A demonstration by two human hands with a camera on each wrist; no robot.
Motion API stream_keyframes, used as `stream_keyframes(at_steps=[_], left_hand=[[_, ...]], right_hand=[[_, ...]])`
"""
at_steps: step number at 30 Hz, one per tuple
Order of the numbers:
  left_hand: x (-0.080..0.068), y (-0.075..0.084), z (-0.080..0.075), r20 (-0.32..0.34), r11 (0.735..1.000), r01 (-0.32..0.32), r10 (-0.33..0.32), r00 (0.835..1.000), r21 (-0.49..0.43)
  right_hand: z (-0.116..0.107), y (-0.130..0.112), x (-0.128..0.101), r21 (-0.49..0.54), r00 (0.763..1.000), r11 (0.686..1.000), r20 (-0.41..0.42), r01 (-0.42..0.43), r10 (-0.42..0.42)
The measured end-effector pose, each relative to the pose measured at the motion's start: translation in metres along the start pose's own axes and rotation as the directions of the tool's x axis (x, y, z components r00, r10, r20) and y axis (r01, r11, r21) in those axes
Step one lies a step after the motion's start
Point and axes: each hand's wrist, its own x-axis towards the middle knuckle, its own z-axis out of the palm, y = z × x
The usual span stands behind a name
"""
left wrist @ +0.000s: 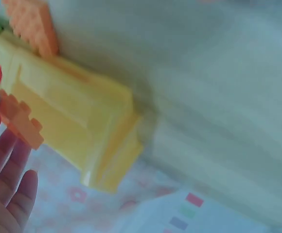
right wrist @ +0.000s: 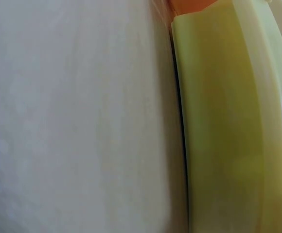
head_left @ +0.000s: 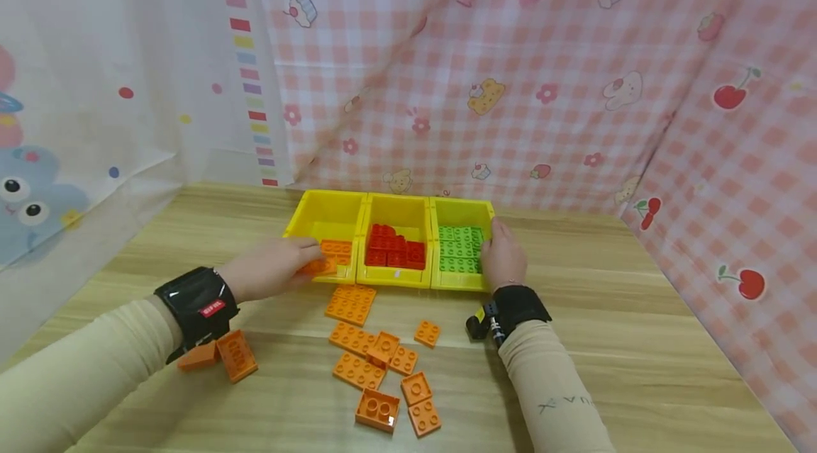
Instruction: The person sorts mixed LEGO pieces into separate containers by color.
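Currently, left hand [head_left: 274, 269] pinches an orange brick [left wrist: 20, 120] at the left compartment of the yellow tray [head_left: 393, 275]; whether brick touches tray, cannot tell. More orange bricks sit in that compartment, red bricks [head_left: 386, 252] in the middle one, green bricks [head_left: 456, 251] in the right. Right hand [head_left: 506, 254] lies against the tray's right wall; cannot tell whether its fingers grip. Loose orange bricks [head_left: 359, 371] spread over the worktop [head_left: 300, 400] on the tray's near side, two apart at left beside the left wristband [head_left: 198, 304].
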Motion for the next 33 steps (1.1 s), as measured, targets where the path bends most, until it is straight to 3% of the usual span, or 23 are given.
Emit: stream_keyframes(at_steps=[4, 10, 15, 21, 26, 33], left_hand=[[0.026, -0.013, 0.0, -0.015, 0.998, 0.066, -0.066, 0.998, 0.022], [0.067, -0.034, 0.016, 0.068, 0.975, 0.218, -0.221, 0.973, 0.039], [0.09, -0.046, 0.025, 0.113, 0.962, 0.263, -0.269, 0.956, 0.068], [0.102, -0.049, 0.03, 0.128, 0.96, 0.278, -0.28, 0.951, 0.035], [0.105, -0.054, 0.04, 0.173, 0.947, 0.319, -0.309, 0.935, -0.034], [0.107, -0.057, 0.048, 0.229, 0.945, 0.321, -0.298, 0.927, -0.068]], right_hand=[[0.001, 0.001, -0.001, 0.009, 1.0, 1.0, -0.006, -0.005, 0.005], [0.002, 0.005, -0.002, 0.021, 1.0, 1.0, 0.008, -0.023, 0.022], [0.002, 0.004, 0.0, 0.019, 1.0, 1.0, -0.009, -0.009, 0.009], [0.003, 0.004, 0.003, -0.004, 1.0, 1.0, -0.023, 0.007, -0.007], [0.002, 0.003, 0.001, 0.0, 1.0, 1.0, -0.027, 0.003, -0.003], [0.002, 0.002, 0.0, 0.002, 0.999, 1.0, -0.037, -0.009, 0.009]])
